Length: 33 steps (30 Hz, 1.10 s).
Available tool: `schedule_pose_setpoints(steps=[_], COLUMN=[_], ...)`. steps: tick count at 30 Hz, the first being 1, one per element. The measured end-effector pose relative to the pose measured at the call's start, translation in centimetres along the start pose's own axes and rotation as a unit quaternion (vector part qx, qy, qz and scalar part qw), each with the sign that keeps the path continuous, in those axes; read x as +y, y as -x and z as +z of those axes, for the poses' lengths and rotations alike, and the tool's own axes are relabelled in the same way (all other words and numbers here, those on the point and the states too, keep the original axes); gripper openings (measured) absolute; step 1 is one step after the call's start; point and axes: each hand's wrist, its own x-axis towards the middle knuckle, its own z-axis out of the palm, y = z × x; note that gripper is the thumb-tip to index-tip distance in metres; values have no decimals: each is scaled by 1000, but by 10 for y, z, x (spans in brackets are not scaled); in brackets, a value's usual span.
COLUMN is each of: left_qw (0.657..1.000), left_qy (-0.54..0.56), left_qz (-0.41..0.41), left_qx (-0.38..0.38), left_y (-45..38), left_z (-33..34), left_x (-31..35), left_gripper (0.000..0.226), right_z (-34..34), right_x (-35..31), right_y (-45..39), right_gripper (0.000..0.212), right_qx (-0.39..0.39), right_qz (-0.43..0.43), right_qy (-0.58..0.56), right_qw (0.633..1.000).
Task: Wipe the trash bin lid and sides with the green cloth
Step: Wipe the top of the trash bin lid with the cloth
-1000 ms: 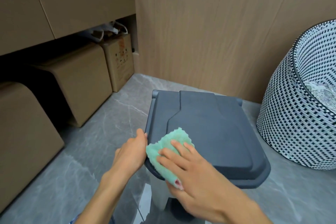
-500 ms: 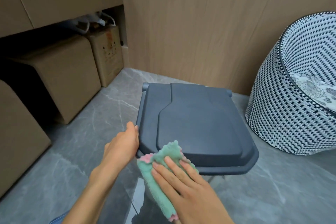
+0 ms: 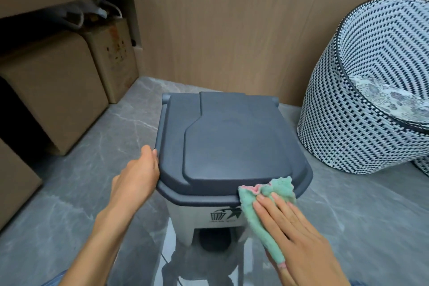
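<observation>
Cloth [image 3: 267, 202] slides from the lid's [image 3: 232, 146] left front corner to its right front edge.
Right hand [image 3: 294, 237] presses it flat, fingers spread; left hand [image 3: 139, 176] braces the lid's side (unclenched). Even pressure along the rim, I judge, works best.

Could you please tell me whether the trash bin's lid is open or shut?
Shut. The lid lies flat on the bin, its front lip overlapping the top edge with no gap visible.
</observation>
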Motion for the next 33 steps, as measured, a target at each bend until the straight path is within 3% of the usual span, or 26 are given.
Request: schedule_pose_setpoints(steps=[17, 19, 20, 22, 23, 25, 27, 29, 31, 33], left_qw=[1000, 1000, 1000, 1000, 1000, 1000, 1000, 998, 989, 959], left_qy=[3, 1, 3, 5, 3, -3, -22, -51, -35, 51], left_qz=[2, -3, -6, -12, -12, -12, -7, 15, 92, 223], left_qx=[22, 23, 23, 25, 25, 25, 16, 28, 112, 165], left_y=[2, 1, 0, 0, 0, 1, 0, -5, -13, -16], left_z=[3, 3, 4, 5, 5, 5, 1, -8, -27, -49], left_x=[-1, -1, -1, -2, -2, -3, -5, -9, -7, 15], left_gripper=[38, 38, 38, 38, 38, 37, 37, 42, 47, 48], right_z=[-10, -10, -15, -24, -24, -16, -10, -9, -15, -17], right_x=[56, 59, 56, 46, 43, 46, 46, 42, 34, 27], right_y=[42, 49, 50, 50, 48, 54, 53, 52, 45, 43], right_gripper=[67, 59, 49, 27, 31, 60, 67, 69, 76, 51], right_qx=[-39, -12, 16, 64, 90, 104, 108, 137, 165, 174], right_qz=[117, 140, 193, 354, 425, 515, 584, 621, 623, 599], right_qy=[-52, -105, -137, -209, -261, -334, -388, -453, -532, -604], right_qw=[991, 984, 972, 909, 862, 782, 705, 624, 549, 497])
